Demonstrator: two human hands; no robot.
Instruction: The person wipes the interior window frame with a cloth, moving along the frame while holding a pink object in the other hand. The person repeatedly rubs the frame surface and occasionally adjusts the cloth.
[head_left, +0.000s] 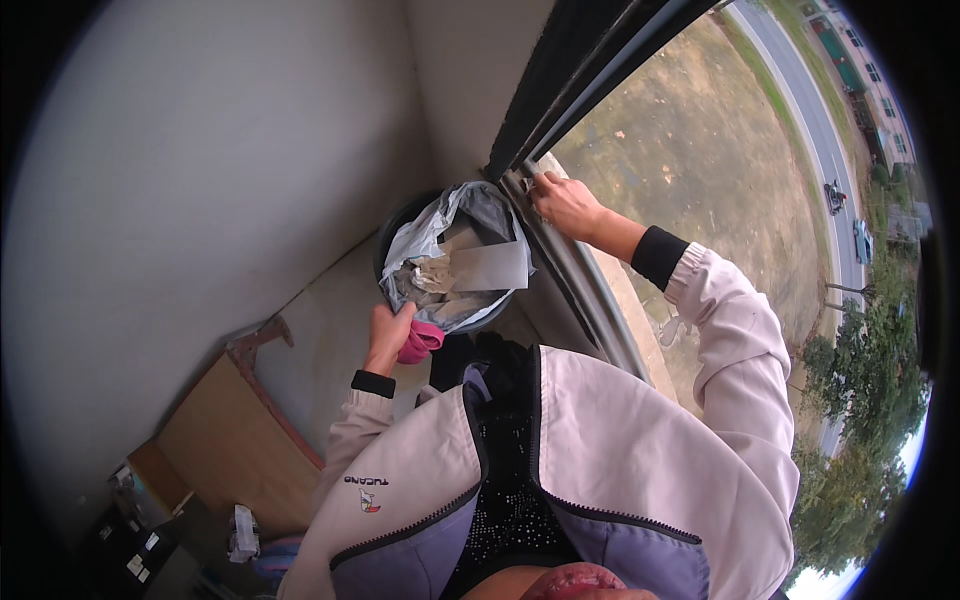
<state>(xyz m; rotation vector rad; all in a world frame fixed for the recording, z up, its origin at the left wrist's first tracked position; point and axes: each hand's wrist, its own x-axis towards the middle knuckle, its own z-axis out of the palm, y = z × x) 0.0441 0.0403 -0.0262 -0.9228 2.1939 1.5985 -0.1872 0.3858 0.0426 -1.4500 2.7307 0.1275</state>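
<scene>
My left hand (390, 334) grips the near rim of a dark round bin (386, 247) and its plastic liner, with a pink cloth (421, 342) bunched under the fingers. Inside the grey-white bin bag (409, 240) lie crumpled brown paper (433, 274) and a flat pale piece (491, 266). My right hand (559, 196) is at the far end of the window's sill track (592, 300), fingers bent together against a small, crumpled, pale scrap (529, 182). What exactly the scrap is cannot be told.
The dark window frame (577, 82) rises at the far side, open onto ground and a road (806, 97) outside. Bare walls (225, 135) meet behind the bin. A wooden board with a reddish frame (240, 427) stands at the lower left, near a plastic-wrapped item (244, 534).
</scene>
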